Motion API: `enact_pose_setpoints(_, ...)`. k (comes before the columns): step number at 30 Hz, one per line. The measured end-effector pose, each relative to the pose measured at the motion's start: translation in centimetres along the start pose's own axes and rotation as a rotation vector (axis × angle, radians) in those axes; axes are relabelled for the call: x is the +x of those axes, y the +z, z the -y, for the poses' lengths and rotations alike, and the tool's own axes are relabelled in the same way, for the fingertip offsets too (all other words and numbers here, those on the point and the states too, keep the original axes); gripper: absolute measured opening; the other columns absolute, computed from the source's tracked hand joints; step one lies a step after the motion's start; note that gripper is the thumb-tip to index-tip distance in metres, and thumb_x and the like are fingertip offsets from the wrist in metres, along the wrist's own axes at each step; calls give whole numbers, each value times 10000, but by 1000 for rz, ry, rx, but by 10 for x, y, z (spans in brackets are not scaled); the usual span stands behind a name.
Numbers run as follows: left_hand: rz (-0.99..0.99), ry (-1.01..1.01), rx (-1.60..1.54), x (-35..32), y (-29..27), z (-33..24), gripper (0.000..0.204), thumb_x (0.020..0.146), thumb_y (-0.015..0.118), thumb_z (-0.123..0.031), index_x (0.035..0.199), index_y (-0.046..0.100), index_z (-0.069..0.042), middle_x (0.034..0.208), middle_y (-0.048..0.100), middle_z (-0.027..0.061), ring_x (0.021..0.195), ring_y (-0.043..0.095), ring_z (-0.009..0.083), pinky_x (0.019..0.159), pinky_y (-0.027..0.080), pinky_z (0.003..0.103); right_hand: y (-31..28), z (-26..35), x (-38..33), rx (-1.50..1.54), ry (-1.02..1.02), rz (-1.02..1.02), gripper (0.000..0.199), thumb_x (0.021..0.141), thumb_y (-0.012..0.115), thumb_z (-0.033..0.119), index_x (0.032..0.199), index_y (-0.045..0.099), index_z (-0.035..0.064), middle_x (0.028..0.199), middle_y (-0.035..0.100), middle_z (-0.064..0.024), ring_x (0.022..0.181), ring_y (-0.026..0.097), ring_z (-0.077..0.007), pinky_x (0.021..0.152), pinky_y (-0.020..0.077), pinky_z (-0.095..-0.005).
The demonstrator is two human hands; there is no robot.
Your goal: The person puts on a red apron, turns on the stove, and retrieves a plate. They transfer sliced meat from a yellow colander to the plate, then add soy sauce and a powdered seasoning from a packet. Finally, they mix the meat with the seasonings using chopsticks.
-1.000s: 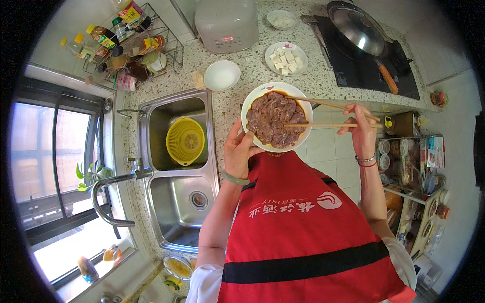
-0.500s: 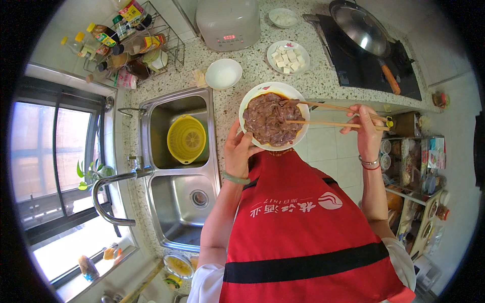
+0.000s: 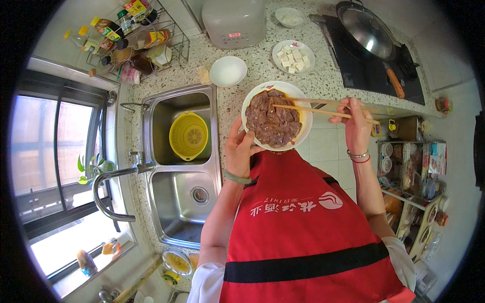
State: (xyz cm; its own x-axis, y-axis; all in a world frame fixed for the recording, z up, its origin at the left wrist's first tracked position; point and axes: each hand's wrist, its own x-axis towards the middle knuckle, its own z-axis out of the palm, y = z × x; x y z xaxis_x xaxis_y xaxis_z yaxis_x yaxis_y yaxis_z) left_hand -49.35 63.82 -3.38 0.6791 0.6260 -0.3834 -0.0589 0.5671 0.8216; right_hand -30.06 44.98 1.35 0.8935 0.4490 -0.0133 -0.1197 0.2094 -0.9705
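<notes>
A white bowl [image 3: 306, 121] full of dark brown sliced meat [image 3: 273, 121] in brown sauce is held up in front of my red apron. My left hand [image 3: 241, 149] grips its near left rim, thumb on the edge and fingers beneath. In my right hand [image 3: 356, 121] is a pair of wooden chopsticks [image 3: 323, 107], pinched between thumb and fingers. Their tips rest in the meat toward the top of the bowl. The sticks lie close together at the tips and spread toward my hand.
Behind the bowl, the speckled counter holds a white bowl [image 3: 228, 71], a plate of white cubes [image 3: 293, 57], a small dish [image 3: 289, 17] and a rice cooker [image 3: 234, 22]. A wok [image 3: 371, 38] sits on the black stove. At left, a yellow colander [image 3: 188, 135] lies in the steel sink [image 3: 179, 209].
The chopsticks have swung from the meat's right and middle to its upper part, and their tips have come together. My right hand has shifted slightly left. My left hand keeps its hold.
</notes>
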Motion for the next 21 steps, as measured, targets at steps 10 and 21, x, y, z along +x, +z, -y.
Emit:
enact_pose_setpoints(10, -15, -16, -32, -2, -4, 2, 438, 906, 473, -25, 1340, 428, -65, 1146, 596, 151, 935, 655, 226, 692, 609, 339, -9, -20, -15, 83, 172, 59, 332, 959, 515, 290, 922, 611, -26, 762, 601, -91, 598, 615, -185, 570, 563, -335)
enact_pose_setpoints(21, 60, -36, -53, -2, -1, 0, 439, 906, 492, -28, 1339, 431, -71, 1145, 601, 157, 963, 649, 242, 709, 609, 359, -6, 2, 2, -76, 36, 123, 329, 973, 483, 276, 980, 595, -34, 848, 613, -118, 566, 609, -167, 495, 541, -306)
